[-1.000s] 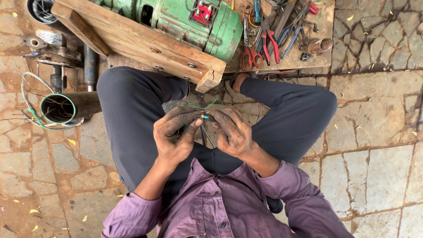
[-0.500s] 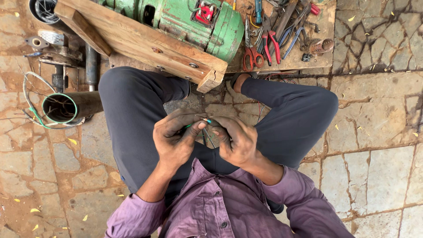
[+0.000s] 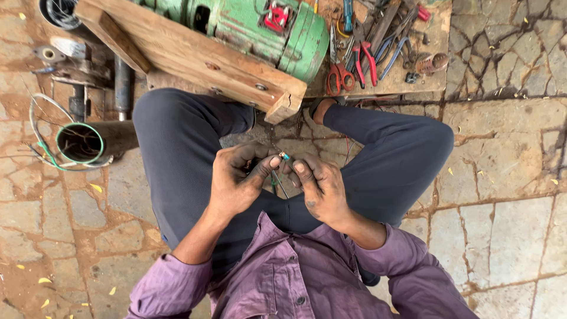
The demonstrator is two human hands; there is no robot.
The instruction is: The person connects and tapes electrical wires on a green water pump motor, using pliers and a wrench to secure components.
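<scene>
Near the middle of the frame, both grimy hands meet over the lap of a person sitting cross-legged in dark trousers and a purple shirt. The left hand [image 3: 239, 180] is curled nearly closed, its thumb and forefinger pinched together on the thin green-sleeved wire end [image 3: 283, 156], whose small bright tip shows just above the thumbnail. The right hand [image 3: 319, 186] sits just beside it, fingers bent inward and close together, the fingertips [image 3: 299, 168] touching the same wire from the other side (whether they truly grip it or only steady it cannot be told). A thin dark strand runs down from the wire tip between the two hands and up toward the top of the frame.

At the upper centre lies a green metal electric motor [image 3: 266, 29] mounted on a rough wooden plank frame [image 3: 195, 59]. To its right, in the upper right, a flat board carries red-handled pliers [image 3: 363, 56], orange-handled scissors [image 3: 338, 74] and other hand tools. At the left edge, a rusty dark metal pipe with a green rim [image 3: 82, 142] rests on the cracked stone paving [image 3: 502, 147], with loose white and green wires looped around its mouth.
</scene>
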